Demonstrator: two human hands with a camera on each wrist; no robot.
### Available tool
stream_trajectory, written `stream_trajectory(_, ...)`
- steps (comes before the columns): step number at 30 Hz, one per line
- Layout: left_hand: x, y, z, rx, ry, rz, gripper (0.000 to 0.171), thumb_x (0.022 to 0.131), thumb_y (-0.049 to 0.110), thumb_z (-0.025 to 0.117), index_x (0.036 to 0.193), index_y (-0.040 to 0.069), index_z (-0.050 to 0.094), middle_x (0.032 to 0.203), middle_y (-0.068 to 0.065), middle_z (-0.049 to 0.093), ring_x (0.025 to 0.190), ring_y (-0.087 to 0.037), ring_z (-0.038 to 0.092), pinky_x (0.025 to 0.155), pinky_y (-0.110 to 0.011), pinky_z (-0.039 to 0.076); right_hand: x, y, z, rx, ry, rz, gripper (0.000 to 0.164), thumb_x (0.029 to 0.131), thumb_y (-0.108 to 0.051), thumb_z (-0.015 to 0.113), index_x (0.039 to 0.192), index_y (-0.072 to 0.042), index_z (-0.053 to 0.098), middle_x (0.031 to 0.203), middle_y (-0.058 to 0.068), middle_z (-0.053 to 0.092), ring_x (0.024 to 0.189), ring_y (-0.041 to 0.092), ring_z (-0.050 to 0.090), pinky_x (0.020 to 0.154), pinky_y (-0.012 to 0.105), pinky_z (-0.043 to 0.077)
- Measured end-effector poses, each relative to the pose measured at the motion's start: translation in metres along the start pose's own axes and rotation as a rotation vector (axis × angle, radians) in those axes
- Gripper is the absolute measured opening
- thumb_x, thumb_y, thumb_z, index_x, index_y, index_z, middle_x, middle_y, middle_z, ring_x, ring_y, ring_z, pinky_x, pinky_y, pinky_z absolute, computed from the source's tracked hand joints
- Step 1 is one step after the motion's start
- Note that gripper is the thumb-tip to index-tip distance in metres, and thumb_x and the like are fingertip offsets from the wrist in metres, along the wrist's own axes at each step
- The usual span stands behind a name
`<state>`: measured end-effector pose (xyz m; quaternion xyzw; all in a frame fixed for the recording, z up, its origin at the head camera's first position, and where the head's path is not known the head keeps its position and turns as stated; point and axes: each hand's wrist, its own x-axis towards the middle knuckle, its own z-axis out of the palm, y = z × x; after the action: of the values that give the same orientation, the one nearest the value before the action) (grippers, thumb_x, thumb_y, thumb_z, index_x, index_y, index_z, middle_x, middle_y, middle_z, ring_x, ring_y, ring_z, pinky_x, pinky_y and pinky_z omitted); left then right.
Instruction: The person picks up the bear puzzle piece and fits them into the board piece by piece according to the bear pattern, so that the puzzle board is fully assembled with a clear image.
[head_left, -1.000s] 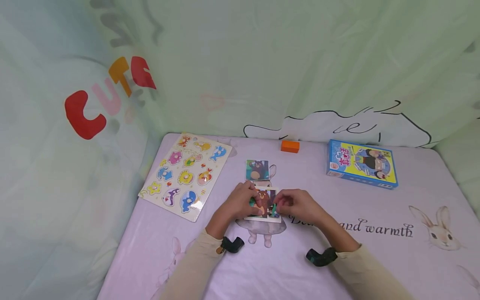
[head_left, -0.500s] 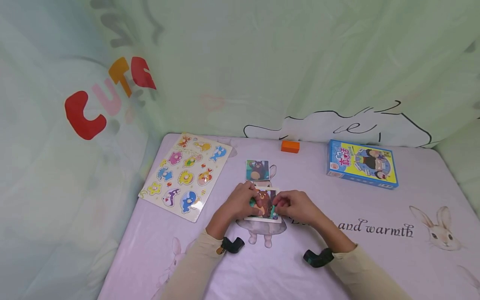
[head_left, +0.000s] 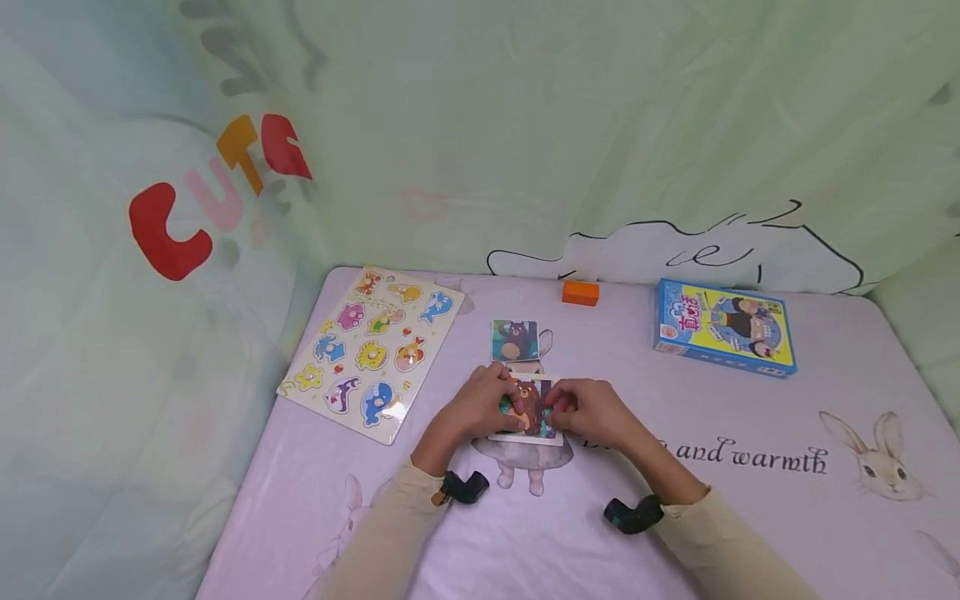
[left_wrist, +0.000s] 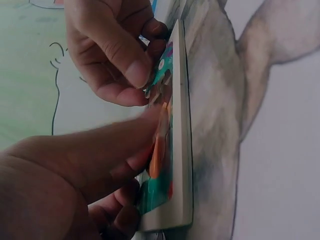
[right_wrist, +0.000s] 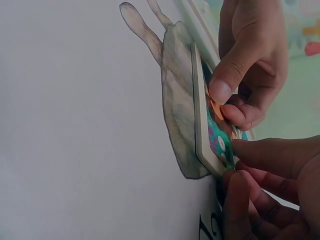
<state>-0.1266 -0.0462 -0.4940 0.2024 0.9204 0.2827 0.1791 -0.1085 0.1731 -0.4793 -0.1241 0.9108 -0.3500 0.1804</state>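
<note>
A small jigsaw puzzle in a cream tray (head_left: 525,439), with a brown bear picture, lies between my hands in the head view. My left hand (head_left: 478,405) is over its left half, thumb and forefinger pinching a brown and orange puzzle piece (right_wrist: 217,110) whose edge tilts up. On the right side, my right hand (head_left: 597,410) pinches a teal puzzle piece (right_wrist: 219,142) with a white flower, at the tray's edge. The left wrist view (left_wrist: 161,75) shows several pieces standing uneven above the tray. Fingers hide part of the picture.
Just beyond the tray lies a square bear picture (head_left: 515,341). A knobbed sea-animal board (head_left: 375,354) is at the left, an orange block (head_left: 581,293) at the back and a blue and yellow box (head_left: 724,328) at the back right.
My right hand has shifted slightly left, and the teal piece now lies lower and closer against the bear picture. My left hand keeps its place.
</note>
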Motion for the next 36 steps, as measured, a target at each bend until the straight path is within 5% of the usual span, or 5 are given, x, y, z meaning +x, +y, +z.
stream_trajectory(12, 0.005, 0.011, 0.008, 0.085, 0.095, -0.082, 0.037, 0.083, 0.05, 0.081, 0.064, 0.022, 0.066, 0.096, 0.002, 0.048, 0.09, -0.015, 0.044, 0.07, -0.026, 0.037, 0.003, 0.004, -0.004, 0.0, -0.049, 0.057, 0.015, 0.087, -0.02, 0.079, 0.092, -0.013, 0.068, 0.078, 0.001, 0.059, 0.073, 0.017, 0.052, 0.064, 0.028, 0.042)
stream_trajectory(36, 0.006, 0.018, 0.007, 0.122, 0.094, -0.117, 0.039, 0.081, 0.05, 0.083, 0.063, 0.02, 0.065, 0.092, 0.001, 0.049, 0.088, -0.016, 0.045, 0.064, -0.025, 0.035, 0.006, 0.007, -0.004, -0.016, -0.067, 0.038, 0.019, 0.086, -0.02, 0.081, 0.092, -0.011, 0.066, 0.076, 0.001, 0.057, 0.072, 0.017, 0.051, 0.062, 0.028, 0.041)
